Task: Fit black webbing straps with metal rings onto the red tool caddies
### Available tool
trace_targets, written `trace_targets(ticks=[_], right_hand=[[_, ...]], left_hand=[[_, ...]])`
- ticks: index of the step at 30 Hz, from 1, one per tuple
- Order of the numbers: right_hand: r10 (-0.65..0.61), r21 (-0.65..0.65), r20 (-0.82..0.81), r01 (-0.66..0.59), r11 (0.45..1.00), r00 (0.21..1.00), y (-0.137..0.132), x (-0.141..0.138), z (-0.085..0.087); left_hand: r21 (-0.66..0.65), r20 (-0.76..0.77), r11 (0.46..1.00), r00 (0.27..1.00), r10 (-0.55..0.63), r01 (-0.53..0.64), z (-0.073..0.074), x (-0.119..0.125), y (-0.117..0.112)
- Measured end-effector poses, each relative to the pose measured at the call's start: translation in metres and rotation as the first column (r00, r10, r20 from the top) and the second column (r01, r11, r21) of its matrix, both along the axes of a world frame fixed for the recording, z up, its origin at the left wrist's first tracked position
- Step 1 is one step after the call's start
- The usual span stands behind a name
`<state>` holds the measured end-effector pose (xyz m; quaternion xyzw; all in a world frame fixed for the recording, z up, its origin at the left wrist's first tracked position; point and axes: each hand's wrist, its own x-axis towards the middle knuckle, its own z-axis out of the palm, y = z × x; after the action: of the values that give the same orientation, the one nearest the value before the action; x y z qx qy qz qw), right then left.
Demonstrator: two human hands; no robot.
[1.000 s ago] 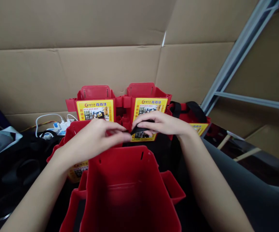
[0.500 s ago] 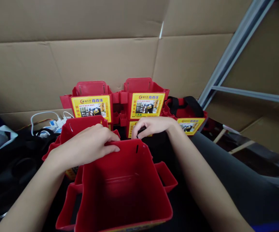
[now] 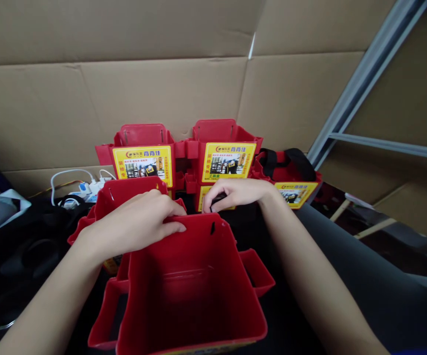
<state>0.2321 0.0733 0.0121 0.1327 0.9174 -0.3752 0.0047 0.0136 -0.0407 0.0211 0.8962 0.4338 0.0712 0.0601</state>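
A red plastic tool box [image 3: 194, 286] with side pockets stands in front of me, its mouth toward me. My left hand [image 3: 145, 219] grips its far wall, thumb inside and fingers behind the rim. Just beyond that rim is my right hand [image 3: 231, 193], its fingers curled around a black strap [image 3: 218, 198] and its fingertips partly hidden by the wall. Black material shows in the slot [image 3: 212, 228] at the wall's upper right. Another red box [image 3: 132, 190] sits behind my left hand.
Stacked red boxes with yellow labels [image 3: 230, 162] stand against the cardboard wall [image 3: 154, 93]. At right is a red box with a black strap handle [image 3: 300, 165]. White plugs and cables [image 3: 91, 186] lie at left, near black straps [image 3: 32, 261]. A metal frame [image 3: 364, 74] rises at right.
A wider bit of black now shows in the slot of the box wall. Both hands keep nearly the same hold; the whole view has shifted slightly.
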Motion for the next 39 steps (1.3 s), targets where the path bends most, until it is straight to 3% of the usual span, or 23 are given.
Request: trace_targets(ticks=[7, 10, 12, 15, 18, 20, 24, 28, 31, 33, 35, 36, 37, 39], right_hand=[[-0.014, -0.053, 0.017, 0.015, 0.998, 1.0, -0.005, -0.004, -0.001], [-0.024, -0.158, 0.029, 0.028, 0.987, 0.999, -0.008, -0.007, -0.003], [-0.033, -0.206, 0.021, 0.036, 0.978, 0.999, -0.009, -0.007, -0.003], [-0.023, -0.14, -0.013, 0.021, 0.99, 1.0, -0.007, -0.006, -0.002], [-0.01, -0.009, -0.01, 0.01, 1.0, 1.0, -0.007, -0.004, 0.002], [-0.007, 0.03, -0.066, 0.009, 1.0, 0.998, -0.013, -0.002, 0.007], [-0.016, 0.015, -0.229, 0.019, 1.0, 0.973, -0.035, 0.006, 0.016], [-0.123, 0.167, -0.13, 0.144, 0.975, 0.984, -0.053, 0.009, 0.012], [-0.176, 0.251, -0.103, 0.197, 0.948, 0.979, -0.058, 0.007, 0.008], [-0.193, 0.287, -0.078, 0.208, 0.935, 0.978, -0.059, 0.006, 0.009], [-0.225, 0.329, -0.049, 0.228, 0.916, 0.973, -0.061, 0.004, 0.01], [-0.24, 0.347, -0.036, 0.238, 0.907, 0.97, -0.062, 0.003, 0.01], [-0.252, 0.361, -0.028, 0.245, 0.9, 0.967, -0.063, 0.002, 0.011], [-0.264, 0.384, -0.02, 0.252, 0.888, 0.964, -0.065, 0.001, 0.011]], left_hand=[[0.037, -0.023, 0.999, 1.0, -0.001, 0.001, -0.003, -0.002, 0.0], [0.155, 0.004, 0.987, 1.0, -0.029, 0.028, -0.005, 0.0, -0.005], [0.291, 0.024, 0.952, 0.994, -0.108, 0.096, -0.006, 0.008, -0.008], [0.458, -0.059, 0.855, 0.968, -0.246, 0.245, -0.008, 0.027, -0.008], [0.517, -0.218, 0.761, 0.92, -0.326, 0.392, -0.01, 0.042, 0.0], [0.509, -0.261, 0.742, 0.9, -0.35, 0.436, -0.012, 0.044, 0.005], [0.47, -0.164, 0.795, 0.923, -0.348, 0.383, -0.015, 0.037, 0.004], [0.365, -0.081, 0.86, 0.932, -0.353, 0.357, -0.006, 0.016, -0.02], [0.151, 0.011, 0.928, 0.938, -0.345, 0.34, 0.007, -0.024, -0.046], [-0.023, 0.053, 0.974, 0.973, -0.225, 0.227, 0.015, -0.061, -0.063], [-0.016, 0.134, 0.978, 0.97, -0.203, 0.207, 0.019, -0.093, -0.077], [0.027, 0.162, 0.995, 0.981, -0.103, 0.1, 0.02, -0.101, -0.082], [0.109, 0.228, 0.994, 0.972, -0.054, 0.03, 0.02, -0.103, -0.085], [0.157, 0.255, 0.987, 0.967, 0.003, -0.045, 0.018, -0.083, -0.086]])
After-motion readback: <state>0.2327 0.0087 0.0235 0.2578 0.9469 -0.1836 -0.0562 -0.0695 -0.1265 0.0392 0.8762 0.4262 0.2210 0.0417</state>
